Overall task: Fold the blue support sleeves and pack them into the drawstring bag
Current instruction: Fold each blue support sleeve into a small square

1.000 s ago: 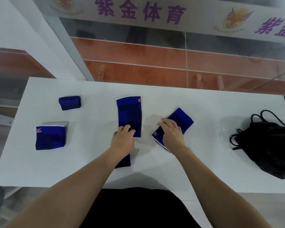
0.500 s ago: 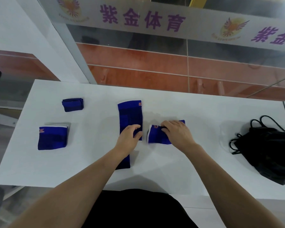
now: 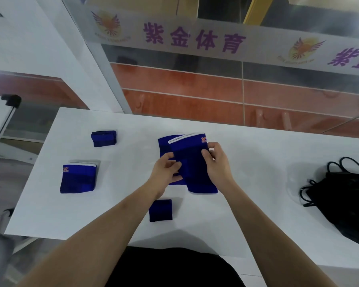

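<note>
**A:** Head cam pic, what's w/ the hands?

**B:** Both on one blue sleeve (image 3: pixel 192 162), white-trimmed w/ an orange logo, mid-table. Left hand (image 3: pixel 167 169) pinches its left edge, fingers curled around the fabric. Right hand (image 3: pixel 217 162) grips the right edge, thumb on top. That sleeve sits over another flat blue sleeve (image 3: pixel 164 147).

**A:** Other stuff?

**B:** Folded sleeve (image 3: pixel 78 179) at left, small dark-blue folded piece (image 3: pixel 104 138) behind it, another small folded piece (image 3: pixel 160 210) near the front edge of the white table (image 3: pixel 257 162). Black drawstring bag (image 3: pixel 352 204) far right, well apart from the hands. Can't tell if its mouth is open.
</note>
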Tool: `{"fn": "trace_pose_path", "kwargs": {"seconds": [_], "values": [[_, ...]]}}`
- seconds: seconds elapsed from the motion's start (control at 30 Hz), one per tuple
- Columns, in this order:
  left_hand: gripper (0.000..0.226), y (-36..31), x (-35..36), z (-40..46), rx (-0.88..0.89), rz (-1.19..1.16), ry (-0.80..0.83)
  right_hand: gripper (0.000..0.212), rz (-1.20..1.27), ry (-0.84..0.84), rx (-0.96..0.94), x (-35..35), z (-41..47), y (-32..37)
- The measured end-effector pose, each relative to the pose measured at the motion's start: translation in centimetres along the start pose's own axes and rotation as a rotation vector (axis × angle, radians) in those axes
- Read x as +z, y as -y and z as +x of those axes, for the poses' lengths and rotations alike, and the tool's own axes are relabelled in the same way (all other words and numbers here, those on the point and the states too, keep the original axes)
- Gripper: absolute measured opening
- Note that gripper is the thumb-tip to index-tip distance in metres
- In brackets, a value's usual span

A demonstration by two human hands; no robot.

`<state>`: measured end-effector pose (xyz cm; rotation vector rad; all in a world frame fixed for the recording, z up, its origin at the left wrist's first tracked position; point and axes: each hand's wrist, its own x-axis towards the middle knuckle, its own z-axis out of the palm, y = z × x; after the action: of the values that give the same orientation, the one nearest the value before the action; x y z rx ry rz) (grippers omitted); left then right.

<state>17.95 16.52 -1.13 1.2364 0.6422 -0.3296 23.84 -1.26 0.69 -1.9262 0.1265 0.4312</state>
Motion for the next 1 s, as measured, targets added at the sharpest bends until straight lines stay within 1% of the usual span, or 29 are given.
{"fn": "trace_pose_path", "kwargs": {"seconds": [0.07,0.13,0.2,0.27,0.33,0.47,0.53,0.7,0.83,0.9,1.0], "values": [[0.029,-0.3,-0.7,0.4,0.013,0.062,-0.104,0.007,0.019,0.046,0.060,1.1,0.5,-0.2],[0.029,-0.6,-1.6,1.1,0.021,0.119,-0.170,0.016,0.017,0.132,0.102,2.0,0.9,-0.8],[0.030,-0.6,-2.5,2.0,0.025,0.178,-0.201,0.029,0.012,0.210,0.128,2.8,1.3,-1.2],[0.032,-0.5,-3.3,3.0,0.023,0.242,-0.203,0.039,-0.011,0.236,0.139,3.7,1.9,-1.4],[0.038,-0.3,-3.9,3.9,0.022,0.308,-0.181,0.044,-0.043,0.213,0.150,4.5,2.7,-1.4],[0.062,-0.1,-4.5,5.4,0.011,0.421,-0.128,0.050,-0.082,0.184,0.179,5.9,4.4,-1.7],[0.069,0.1,-4.8,6.0,0.013,0.471,-0.120,0.051,-0.114,0.175,0.180,6.4,5.1,-1.9],[0.070,0.3,-5.0,6.8,0.063,0.625,-0.147,0.054,-0.259,0.130,0.152,7.2,6.3,-2.6],[0.071,1.2,-5.0,7.4,0.090,0.766,-0.172,0.052,-0.493,0.122,0.099,7.6,6.1,-3.3],[0.069,1.8,-4.9,7.5,0.090,0.850,-0.180,0.052,-0.581,0.100,0.069,7.6,5.9,-3.8],[0.062,2.4,-4.6,7.1,0.104,0.944,-0.197,0.051,-0.626,0.092,0.028,7.5,5.6,-4.3]]}}
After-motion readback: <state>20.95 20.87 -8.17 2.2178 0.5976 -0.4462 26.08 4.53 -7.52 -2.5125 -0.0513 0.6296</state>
